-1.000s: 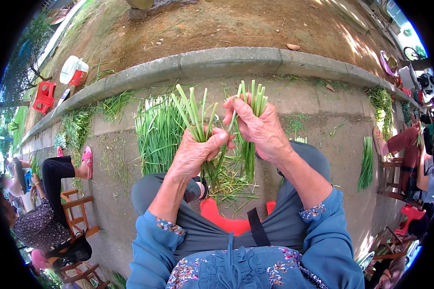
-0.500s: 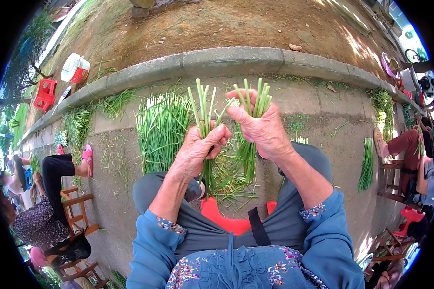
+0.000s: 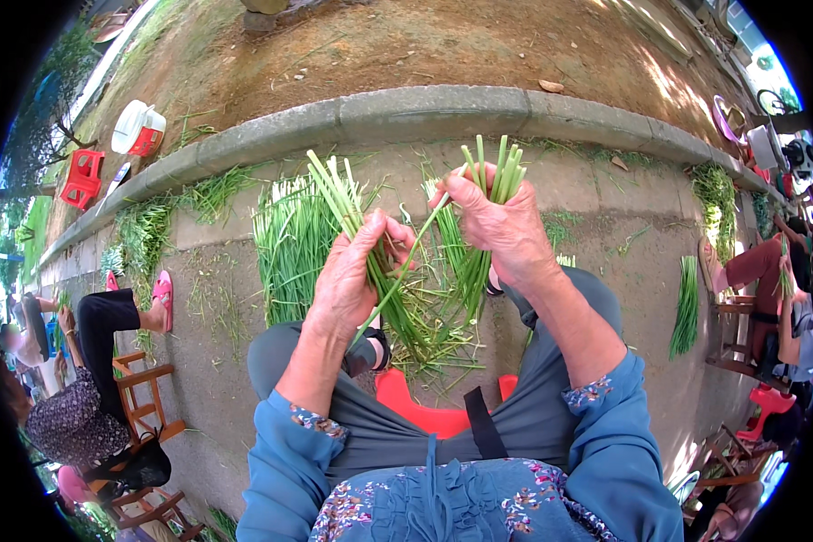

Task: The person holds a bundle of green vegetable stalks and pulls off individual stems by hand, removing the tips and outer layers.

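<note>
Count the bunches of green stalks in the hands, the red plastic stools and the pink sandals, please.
Bunches of green stalks held: 2, one in the left hand, one in the right hand
Red plastic stools: 3
Pink sandals: 2
Total: 7

stalk bases [image 3: 443, 334] (hand-hidden), neighbours cut off

Two upright bunches of green stalks [image 3: 370, 262], cut ends up, slightly apart.
</note>
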The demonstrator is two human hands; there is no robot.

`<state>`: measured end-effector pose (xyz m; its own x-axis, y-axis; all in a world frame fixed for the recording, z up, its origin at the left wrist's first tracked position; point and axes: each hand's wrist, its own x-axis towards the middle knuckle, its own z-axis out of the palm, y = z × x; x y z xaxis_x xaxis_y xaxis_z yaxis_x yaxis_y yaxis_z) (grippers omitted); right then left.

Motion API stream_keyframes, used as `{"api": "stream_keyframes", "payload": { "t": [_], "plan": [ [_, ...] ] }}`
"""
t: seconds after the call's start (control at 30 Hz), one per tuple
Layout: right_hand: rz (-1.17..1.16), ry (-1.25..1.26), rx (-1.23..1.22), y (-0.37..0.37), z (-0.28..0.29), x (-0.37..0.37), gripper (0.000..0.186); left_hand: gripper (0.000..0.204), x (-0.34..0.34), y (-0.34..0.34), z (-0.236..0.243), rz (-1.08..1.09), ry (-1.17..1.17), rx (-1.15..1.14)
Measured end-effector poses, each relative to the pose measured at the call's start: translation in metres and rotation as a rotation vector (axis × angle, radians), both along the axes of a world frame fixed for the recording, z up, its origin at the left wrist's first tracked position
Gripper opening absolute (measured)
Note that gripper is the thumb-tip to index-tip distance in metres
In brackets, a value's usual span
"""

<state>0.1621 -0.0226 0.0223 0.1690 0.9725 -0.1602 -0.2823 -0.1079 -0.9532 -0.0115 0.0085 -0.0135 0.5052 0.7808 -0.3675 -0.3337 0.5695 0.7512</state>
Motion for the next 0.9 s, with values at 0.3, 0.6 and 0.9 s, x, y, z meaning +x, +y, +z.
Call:
{"api": "stream_keyframes", "payload": {
  "t": [0.3, 0.6, 0.9],
  "plan": [
    [-0.025, 0.078, -0.039, 0.001, 0.001, 0.007, 0.013, 0.026, -0.007, 0.000, 0.009, -0.114, 0.105, 0.160],
    [-0.011, 0.031, 0.014, 0.000, 0.002, 0.002, 0.015, 0.024, -0.002, -0.005, 0.016, -0.247, 0.019, 0.090],
    [0.028, 0.024, 0.026, 0.000, 0.000, 0.000, 0.020, 0.017, -0.004, -0.006, 0.014, -0.254, 0.032, 0.074]
  ]
}}
